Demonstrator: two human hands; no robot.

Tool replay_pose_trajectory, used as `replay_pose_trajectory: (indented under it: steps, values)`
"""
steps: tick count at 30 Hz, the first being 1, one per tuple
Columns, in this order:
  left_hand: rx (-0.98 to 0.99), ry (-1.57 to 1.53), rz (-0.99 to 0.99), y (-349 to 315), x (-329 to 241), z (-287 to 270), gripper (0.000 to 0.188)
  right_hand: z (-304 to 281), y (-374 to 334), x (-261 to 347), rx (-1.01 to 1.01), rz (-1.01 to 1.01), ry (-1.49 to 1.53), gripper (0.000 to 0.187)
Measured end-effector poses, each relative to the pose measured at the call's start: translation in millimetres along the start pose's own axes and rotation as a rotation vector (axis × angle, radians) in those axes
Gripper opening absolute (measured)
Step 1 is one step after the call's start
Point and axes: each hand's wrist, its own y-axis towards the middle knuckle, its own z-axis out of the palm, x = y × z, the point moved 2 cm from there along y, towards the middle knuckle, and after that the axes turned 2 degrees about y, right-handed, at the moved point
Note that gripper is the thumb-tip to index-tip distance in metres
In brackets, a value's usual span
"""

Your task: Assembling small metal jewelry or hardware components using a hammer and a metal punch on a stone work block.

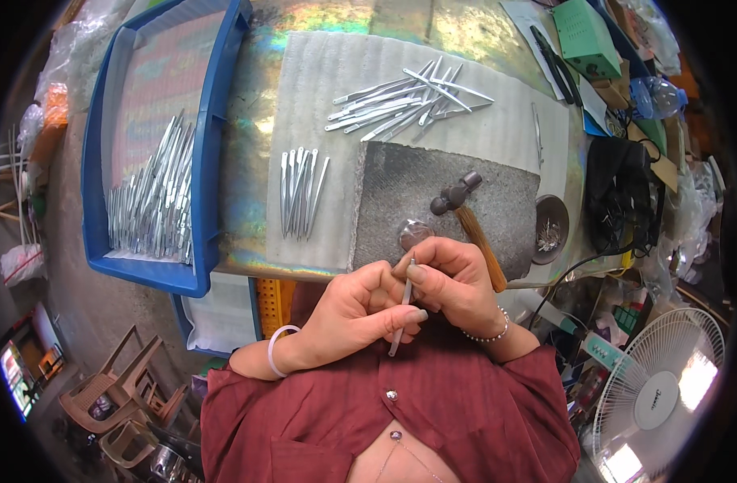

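A slim silvery metal strip [407, 294] is pinched between both hands in front of my chest, its lower end pointing down toward me. My left hand [356, 310] is closed on its lower part, with the thumb laid across it. Higher up, my right hand [457, 282] grips it near the tip between thumb and bent fingers. Just beyond my fingers, a small round metal piece [417, 233] sits on a dark grey block [392, 181]. A hammer [483, 244] with a wooden handle lies on that block, its handle end close to my right hand.
Metal strips form a loose pile [408, 105] and a small row [302, 193] on white foam [304, 80]. At left, a blue tray [211, 153] holds many more. A dark bowl [552, 217] with small pieces stands right, near a black cable [569, 274] and a fan [658, 398].
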Motion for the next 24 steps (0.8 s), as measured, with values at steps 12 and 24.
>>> replay_pose_trajectory:
  steps: [12, 24]
  values:
    - [0.055, 0.052, 0.061, 2.0, 1.8, -3.0, 0.012, 2.1, -0.3, 2.9, -0.040, -0.015, -0.024, 0.009]
    - [0.162, -0.132, -0.052, 4.1, 2.0, -8.1, 0.016, 6.5, 5.5, 5.4, -0.087, -0.011, -0.094, 0.011]
